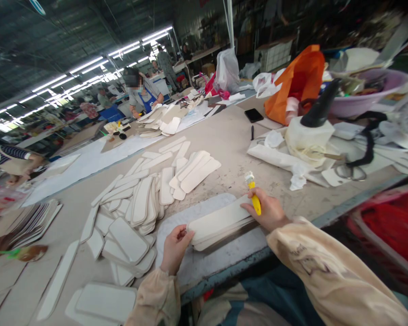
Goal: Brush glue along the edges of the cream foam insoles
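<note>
A stack of pale, round-cornered panels (221,224) lies on a light board (177,215) at the table's near edge. My left hand (175,249) is closed at the stack's left end, thumb and fingers pinching the top panel's edge. At the other end, my right hand (270,210) is closed round a yellow-handled brush (256,199), its whitish bristle end pointing up and away from me. The thumb of that hand also rests on the panel's right end. Whether one panel or more is pinched, I cannot tell.
Loose pale panels (144,199) are heaped left of the board. A white container with a black cone top (311,136), scissors (350,173), a phone (253,115) and an orange bag (299,81) stand or lie to the right. Co-workers sit across the table.
</note>
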Tool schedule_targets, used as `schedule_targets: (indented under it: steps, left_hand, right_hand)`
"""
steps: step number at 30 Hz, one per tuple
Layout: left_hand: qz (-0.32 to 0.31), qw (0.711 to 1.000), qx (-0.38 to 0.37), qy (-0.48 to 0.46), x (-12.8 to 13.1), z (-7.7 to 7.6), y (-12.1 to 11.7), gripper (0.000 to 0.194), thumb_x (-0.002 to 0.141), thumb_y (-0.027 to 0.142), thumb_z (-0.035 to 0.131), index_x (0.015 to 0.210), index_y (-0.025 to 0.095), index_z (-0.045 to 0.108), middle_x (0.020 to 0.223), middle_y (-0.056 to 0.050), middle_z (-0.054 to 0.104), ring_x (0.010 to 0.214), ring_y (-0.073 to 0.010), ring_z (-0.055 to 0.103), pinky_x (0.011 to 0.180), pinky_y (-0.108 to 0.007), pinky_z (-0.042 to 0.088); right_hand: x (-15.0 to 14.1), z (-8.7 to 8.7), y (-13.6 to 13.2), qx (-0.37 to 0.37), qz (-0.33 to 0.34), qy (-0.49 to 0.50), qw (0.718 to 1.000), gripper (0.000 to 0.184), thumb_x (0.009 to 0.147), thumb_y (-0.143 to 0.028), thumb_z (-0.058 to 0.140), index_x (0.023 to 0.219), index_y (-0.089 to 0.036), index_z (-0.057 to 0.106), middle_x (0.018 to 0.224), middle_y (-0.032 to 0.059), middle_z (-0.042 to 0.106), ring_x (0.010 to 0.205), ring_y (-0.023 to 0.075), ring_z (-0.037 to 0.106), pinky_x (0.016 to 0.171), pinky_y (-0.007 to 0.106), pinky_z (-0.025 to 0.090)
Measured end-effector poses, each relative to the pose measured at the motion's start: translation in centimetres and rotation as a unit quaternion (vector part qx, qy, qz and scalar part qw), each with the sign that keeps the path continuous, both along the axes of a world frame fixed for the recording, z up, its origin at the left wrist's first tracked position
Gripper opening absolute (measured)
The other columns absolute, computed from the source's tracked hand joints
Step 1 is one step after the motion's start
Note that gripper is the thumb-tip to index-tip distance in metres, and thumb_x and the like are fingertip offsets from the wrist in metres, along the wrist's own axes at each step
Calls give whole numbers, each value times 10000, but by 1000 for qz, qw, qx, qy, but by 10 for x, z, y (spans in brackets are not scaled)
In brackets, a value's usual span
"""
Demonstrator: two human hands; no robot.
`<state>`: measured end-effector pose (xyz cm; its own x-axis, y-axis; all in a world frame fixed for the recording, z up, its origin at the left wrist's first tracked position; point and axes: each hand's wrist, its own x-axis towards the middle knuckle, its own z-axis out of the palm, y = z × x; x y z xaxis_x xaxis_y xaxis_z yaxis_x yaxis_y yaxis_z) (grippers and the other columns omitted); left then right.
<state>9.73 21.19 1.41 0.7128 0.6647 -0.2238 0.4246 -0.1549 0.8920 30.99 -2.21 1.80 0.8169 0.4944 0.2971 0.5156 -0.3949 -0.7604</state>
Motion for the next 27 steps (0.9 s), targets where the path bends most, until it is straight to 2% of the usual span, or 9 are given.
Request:
schedule_targets:
  steps: [5, 9, 13, 19, 27]
  left_hand:
    - [-2, 1000, -16, -12, 1, 1, -3, 369, 673, 446, 704, 904, 164, 651, 643, 26, 587, 584, -116, 525, 541, -220, 408]
    - [1, 1000, -24, -13, 1, 3, -4, 375, 661, 440, 713, 900, 157, 650, 633, 29, 587, 573, -111, 521, 536, -218, 407]
    - [8, 1000, -22, -13, 2, 4, -5, 385, 641, 452, 730, 881, 161, 653, 619, 33, 585, 567, -114, 524, 533, -222, 411]
    - [15, 999, -39, -15, 1, 2, -3, 397, 621, 468, 746, 868, 175, 642, 669, 14, 641, 607, -134, 566, 559, -234, 448]
    - [17, 999, -35, -6, 0, -3, 1, 408, 619, 453, 760, 867, 152, 642, 688, -1, 656, 632, -132, 570, 576, -222, 447]
  right_hand:
    - [-1, 0, -1, -19, 7, -9, 1000, 227, 794, -426, 587, 883, -256, 466, 689, -3, 648, 550, 196, 606, 536, 293, 446]
    - [0, -1, -3, -26, 4, -15, 1000, 201, 808, -393, 571, 907, -257, 460, 667, -7, 627, 603, 217, 634, 561, 304, 459]
    - [0, 1, -6, -37, -8, -18, 999, 171, 803, -316, 570, 934, -260, 475, 754, 10, 658, 677, 235, 658, 610, 324, 479]
    - [2, -3, -9, -36, 8, -15, 999, 176, 822, -270, 568, 961, -256, 461, 940, 49, 686, 796, 240, 666, 684, 334, 498]
    - [0, 2, -12, -74, 27, -43, 996, 201, 807, -209, 583, 962, -234, 459, 987, 61, 675, 825, 229, 665, 708, 311, 491]
